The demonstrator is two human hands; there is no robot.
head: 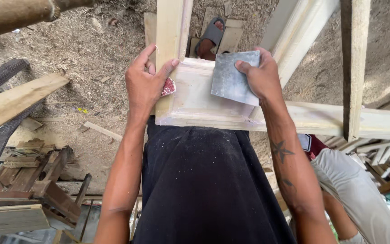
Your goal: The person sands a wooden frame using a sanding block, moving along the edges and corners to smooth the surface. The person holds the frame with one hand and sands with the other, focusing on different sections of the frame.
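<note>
right hand [260, 77] grip presses grey sanding sheet [232, 79] flat on corner of pale wooden frame [190, 97]; left hand [146, 83] clamps the upright, red scrap [169, 86] tucked beneath, steadying frame against thighs.

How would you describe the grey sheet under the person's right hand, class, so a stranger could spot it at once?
Start at the pale wooden frame resting across the person's lap. On its panelled corner, the right hand presses down a flat, square, blue-grey sheet of sandpaper. Unlike the small red scrap under the left hand, it is large, grey and lies fully spread.
</note>
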